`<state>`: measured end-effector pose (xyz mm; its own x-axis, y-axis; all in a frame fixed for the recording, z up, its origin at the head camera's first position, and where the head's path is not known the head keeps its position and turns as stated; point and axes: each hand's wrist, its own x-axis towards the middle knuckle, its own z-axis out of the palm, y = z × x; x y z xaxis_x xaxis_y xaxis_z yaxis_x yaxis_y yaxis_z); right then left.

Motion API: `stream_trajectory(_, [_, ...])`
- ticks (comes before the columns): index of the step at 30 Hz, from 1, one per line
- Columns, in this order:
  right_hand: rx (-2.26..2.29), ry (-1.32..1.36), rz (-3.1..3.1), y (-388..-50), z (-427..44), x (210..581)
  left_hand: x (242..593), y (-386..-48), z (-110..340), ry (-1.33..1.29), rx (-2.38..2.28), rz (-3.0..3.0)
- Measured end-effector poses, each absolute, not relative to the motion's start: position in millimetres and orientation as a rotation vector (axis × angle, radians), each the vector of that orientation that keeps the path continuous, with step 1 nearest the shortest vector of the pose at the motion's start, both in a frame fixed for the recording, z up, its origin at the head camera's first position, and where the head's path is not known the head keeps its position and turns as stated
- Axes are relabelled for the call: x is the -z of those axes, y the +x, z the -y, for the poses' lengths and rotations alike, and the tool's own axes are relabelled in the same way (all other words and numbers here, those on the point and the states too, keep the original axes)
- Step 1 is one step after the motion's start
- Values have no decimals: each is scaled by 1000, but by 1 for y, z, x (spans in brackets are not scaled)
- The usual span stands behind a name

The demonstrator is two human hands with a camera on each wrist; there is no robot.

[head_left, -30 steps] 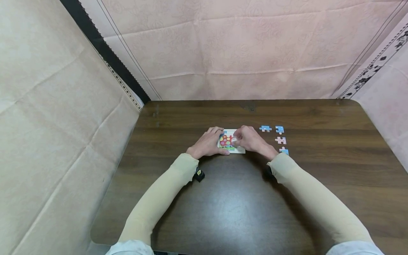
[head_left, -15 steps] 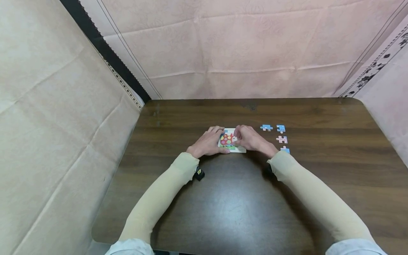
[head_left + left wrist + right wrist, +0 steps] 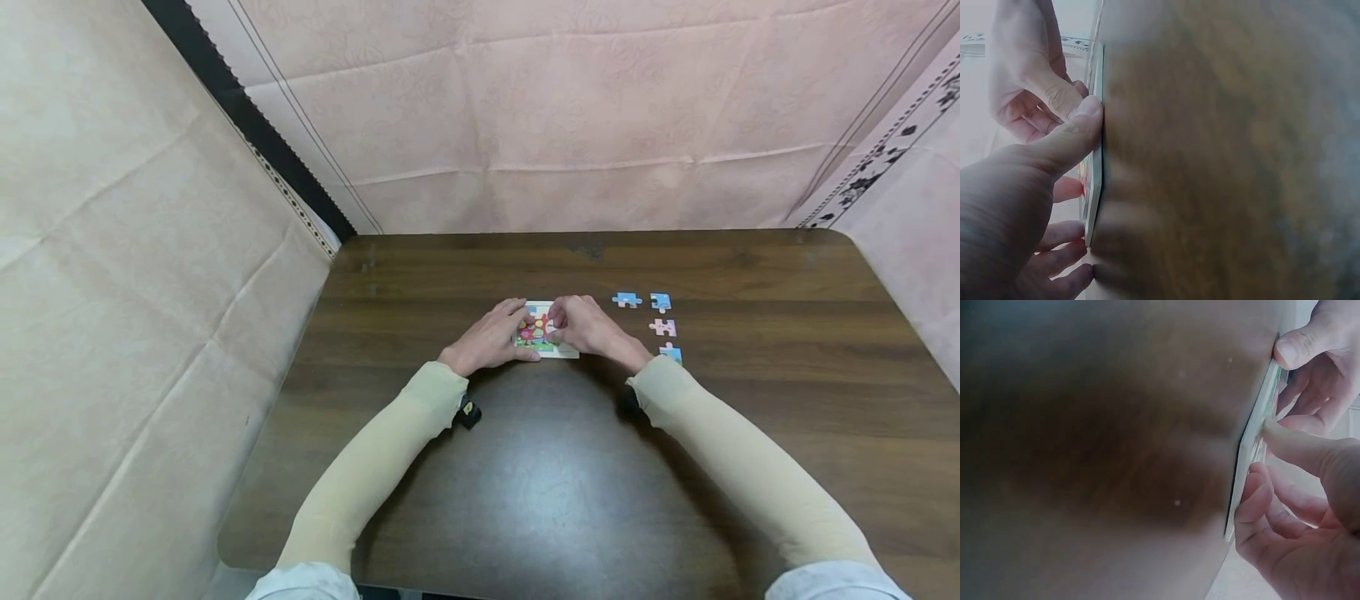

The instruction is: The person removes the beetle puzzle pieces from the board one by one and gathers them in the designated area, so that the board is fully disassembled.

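Note:
A small jigsaw board (image 3: 564, 352) with a white border and a red, spotted picture lies flat on the table between both hands. My left hand (image 3: 491, 337) holds its left side, thumb at the near edge and fingers spread across toward the far edge; one fingertip reaches over the picture. On the right part of the board, my right hand (image 3: 588, 327) has thumb and fingers curled together against the surface, round a pale jigsaw piece (image 3: 552, 327) that they mostly cover. In the right wrist view the right thumb (image 3: 1297, 447) touches the board face.
Several loose jigsaw pieces lie right of the board: a blue one (image 3: 626, 299), another blue one (image 3: 660, 302), a pink one (image 3: 663, 327) and a blue one (image 3: 671, 354) partly behind the right wrist. The brown table (image 3: 525, 483) meets a pale cloth (image 3: 585, 150) at the back.
My left index finger has shifted inward over the picture. The right hand stays at nearly the same spot, its fingers moving only slightly. The loose pieces have not moved on the table.

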<state>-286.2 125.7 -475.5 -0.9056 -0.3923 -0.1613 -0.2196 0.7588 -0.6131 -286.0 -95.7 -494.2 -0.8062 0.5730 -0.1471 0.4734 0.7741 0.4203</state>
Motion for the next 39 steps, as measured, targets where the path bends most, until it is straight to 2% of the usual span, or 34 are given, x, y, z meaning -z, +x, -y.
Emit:
stream_trajectory(11, [874,-453,-2655,-286,-126,473,494,-285,94,813,-551,-2693])
stream_trajectory(24, [973,-444,-2724,-283,-125,478,486,-279,93,910,-349,-2802])
stream_trajectory(39, [878,-551,-2789,-283,-124,477,486,-274,96,972,-370,-2829])
